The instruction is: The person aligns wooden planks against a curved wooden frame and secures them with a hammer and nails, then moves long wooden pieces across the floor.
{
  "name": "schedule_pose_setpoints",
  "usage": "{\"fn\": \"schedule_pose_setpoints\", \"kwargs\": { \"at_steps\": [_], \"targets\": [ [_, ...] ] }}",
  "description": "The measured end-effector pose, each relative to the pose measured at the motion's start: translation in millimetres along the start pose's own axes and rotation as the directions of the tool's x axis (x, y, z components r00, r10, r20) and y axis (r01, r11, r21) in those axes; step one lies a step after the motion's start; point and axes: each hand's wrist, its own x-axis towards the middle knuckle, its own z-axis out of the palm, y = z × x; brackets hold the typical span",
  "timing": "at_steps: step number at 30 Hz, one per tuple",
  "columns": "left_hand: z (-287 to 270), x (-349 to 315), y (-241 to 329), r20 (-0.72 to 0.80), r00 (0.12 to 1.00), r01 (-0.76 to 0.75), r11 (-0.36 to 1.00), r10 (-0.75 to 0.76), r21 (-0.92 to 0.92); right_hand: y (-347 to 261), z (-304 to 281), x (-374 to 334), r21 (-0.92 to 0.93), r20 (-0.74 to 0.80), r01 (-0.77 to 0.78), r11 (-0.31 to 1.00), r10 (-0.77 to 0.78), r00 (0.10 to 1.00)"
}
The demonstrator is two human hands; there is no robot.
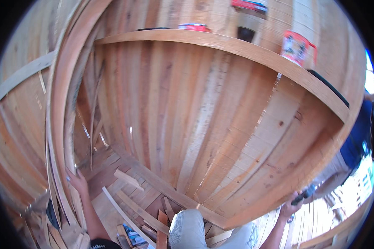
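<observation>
On the left, my left hand point(76, 181) is at the edge of a tall upright board point(62, 120), its fingers curled against the wood near the bottom. At the lower right, my right hand point(287, 210) is closed around a dark handle-like object point(304, 195), too blurred to name. That hand is beside the end of the plank wall point(195, 124). Between my arms are my knees in light trousers point(189, 228).
A wooden ledge point(220, 40) crosses the wall, with a red-and-white package point(295, 47) and a small red box point(193, 27) on it. Loose wood strips point(141, 209) litter the plank floor. Another person in dark blue point(359, 128) is at the right edge.
</observation>
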Motion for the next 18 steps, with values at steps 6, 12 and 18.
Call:
{"fn": "schedule_pose_setpoints", "kwargs": {
  "at_steps": [6, 12, 18],
  "targets": [
    [41.3, -245.1, 148.4, 0.651, 0.749, 0.173, 0.910, 0.127, -0.377, -14.0, -15.7, 8.2, -0.097, -0.110, 0.044, 0.994, -0.055, 0.992],
    [1.4, -398.7, 240.0, 0.832, 0.336, 0.104, 0.861, 0.441, -0.499, -25.6, 1.2, 7.0, 0.012, 0.041, -0.006, 1.000, 0.005, 0.999],
    [-25.6, -440.8, 277.0, 0.736, -0.012, -0.239, 0.713, 0.677, -0.660, -8.8, -9.6, 18.4, -0.002, -0.020, 0.218, 0.976, -0.218, 0.976]
  ]
}}
